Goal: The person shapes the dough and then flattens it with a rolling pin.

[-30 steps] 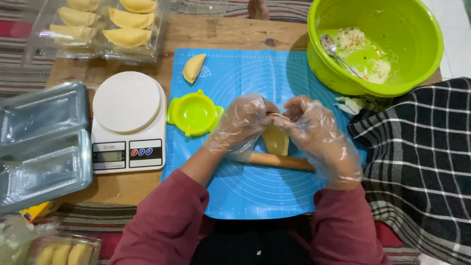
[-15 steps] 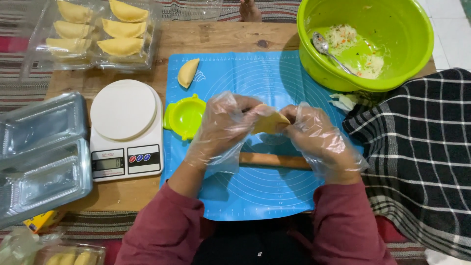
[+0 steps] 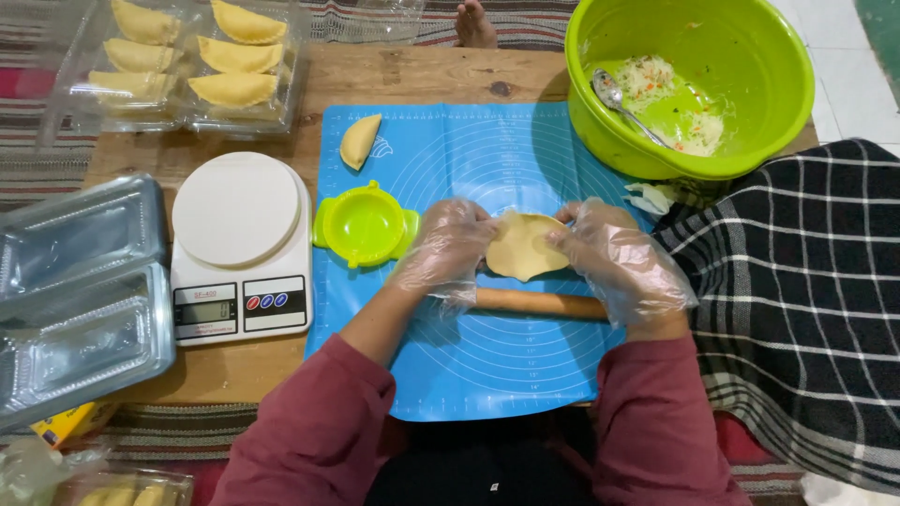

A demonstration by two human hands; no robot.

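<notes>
Two gloved hands holding a round of dough over a blue mat.

The left hand and right hand, both in clear plastic gloves, are pinching opposite edges of a flat dough round, which is hanging between them just above a rolling pin lying on the mat near the table's front edge. A green press mould is sitting open just left of the left hand, beside a white scale. A folded pastry is lying toward the mat's far left corner. A green bowl holding filling and a spoon is standing at the table's far right corner.
</notes>
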